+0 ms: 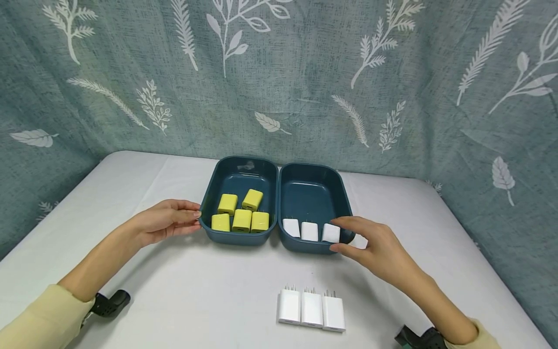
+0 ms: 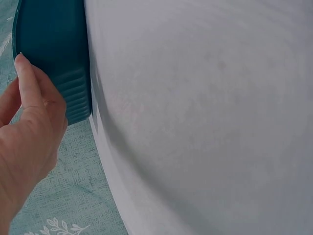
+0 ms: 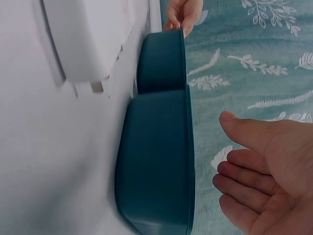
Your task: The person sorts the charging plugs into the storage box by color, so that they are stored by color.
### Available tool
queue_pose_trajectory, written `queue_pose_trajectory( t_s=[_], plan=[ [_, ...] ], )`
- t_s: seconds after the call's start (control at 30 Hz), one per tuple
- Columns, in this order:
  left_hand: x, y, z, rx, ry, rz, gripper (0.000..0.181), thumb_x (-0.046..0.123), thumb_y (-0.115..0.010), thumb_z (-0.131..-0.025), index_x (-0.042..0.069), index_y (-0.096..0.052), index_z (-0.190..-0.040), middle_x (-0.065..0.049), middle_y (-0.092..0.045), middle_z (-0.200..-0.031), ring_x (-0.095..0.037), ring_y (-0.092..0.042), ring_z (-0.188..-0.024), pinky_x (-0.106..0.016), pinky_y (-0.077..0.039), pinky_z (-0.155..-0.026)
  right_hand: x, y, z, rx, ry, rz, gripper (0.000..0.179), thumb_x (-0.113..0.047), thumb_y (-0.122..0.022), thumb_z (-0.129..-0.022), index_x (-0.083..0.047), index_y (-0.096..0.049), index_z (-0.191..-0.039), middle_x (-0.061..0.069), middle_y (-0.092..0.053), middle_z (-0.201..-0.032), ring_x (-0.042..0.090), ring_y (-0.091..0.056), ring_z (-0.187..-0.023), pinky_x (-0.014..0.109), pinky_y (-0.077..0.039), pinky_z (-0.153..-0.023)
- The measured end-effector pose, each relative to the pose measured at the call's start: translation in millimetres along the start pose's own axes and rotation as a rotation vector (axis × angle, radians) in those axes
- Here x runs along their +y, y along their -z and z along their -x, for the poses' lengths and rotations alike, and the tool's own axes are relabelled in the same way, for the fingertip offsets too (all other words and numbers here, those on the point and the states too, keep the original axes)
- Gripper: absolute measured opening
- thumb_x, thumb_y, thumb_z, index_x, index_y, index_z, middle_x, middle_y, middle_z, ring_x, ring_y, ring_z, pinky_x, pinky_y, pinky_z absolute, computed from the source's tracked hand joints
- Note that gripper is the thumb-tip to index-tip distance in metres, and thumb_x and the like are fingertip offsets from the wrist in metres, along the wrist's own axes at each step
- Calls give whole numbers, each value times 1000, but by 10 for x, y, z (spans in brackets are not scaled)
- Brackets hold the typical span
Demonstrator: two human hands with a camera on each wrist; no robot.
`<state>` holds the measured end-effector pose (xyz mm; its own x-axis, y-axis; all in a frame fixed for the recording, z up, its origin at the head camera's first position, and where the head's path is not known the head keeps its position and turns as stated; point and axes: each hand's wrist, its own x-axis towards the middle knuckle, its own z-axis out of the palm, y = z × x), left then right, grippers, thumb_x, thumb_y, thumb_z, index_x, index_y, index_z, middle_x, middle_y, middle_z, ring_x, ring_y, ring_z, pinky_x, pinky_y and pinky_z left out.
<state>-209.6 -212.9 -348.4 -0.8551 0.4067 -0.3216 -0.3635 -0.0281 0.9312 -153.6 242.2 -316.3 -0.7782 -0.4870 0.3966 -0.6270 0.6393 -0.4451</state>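
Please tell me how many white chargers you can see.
6: three chargers inside the right box, in a row at its near end, by the right hand; three more chargers side by side on the table. The hand may hide others.

I faced grey-teal fabric (image 1: 305, 138) printed with white leaves (image 1: 503, 173) and feathery sprigs (image 1: 184, 33); it hung behind and along both sides of my white-covered tabletop (image 1: 209, 295), where I saw soft shadows.

The left arm (image 1: 102, 257) angles forward and inward, its left hand (image 1: 172, 220) bringing thumb and fingers close together. The right arm (image 1: 436, 305) mirrors it; the right hand (image 1: 375, 245) parts its thumb from gently bent fingers.
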Motion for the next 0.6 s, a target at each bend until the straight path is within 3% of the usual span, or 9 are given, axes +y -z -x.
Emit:
queue_pose_trajectory(
  t_s=[0.33, 0.47, 0.6],
  plan=[
    [-8, 2, -6, 1, 3, 3, 44, 2, -54, -101, -14, -32, -136, -10, -62, -101, -16, -68, -92, -28, -57, -88, -184, -76, 24, -24, 53, -39, 48, -19, -83, -82, -14, -67, -127, -3, -66, -124, 18, -63, -112, 23, -56, -63],
    [-6, 1, -3, 2, 5, 5, 43, 2, -54, -101, -14, -33, -135, -10, -62, -100, -16, -68, -91, -28, -57, -88, -269, -118, 39, -30, 100, -52, 48, -17, -83, -81, -14, -67, -126, -2, -66, -124, 20, -61, -117, 28, -59, -78],
    [-6, 0, -4, 3, 4, 9, 42, 2, -53, -101, -14, -33, -135, -10, -63, -100, -16, -68, -91, -27, -57, -87, -338, -188, 58, -49, 140, -87, 47, -17, -84, -80, -12, -68, -124, -4, -67, -122, 17, -60, -118, 28, -55, -93]
  ],
)
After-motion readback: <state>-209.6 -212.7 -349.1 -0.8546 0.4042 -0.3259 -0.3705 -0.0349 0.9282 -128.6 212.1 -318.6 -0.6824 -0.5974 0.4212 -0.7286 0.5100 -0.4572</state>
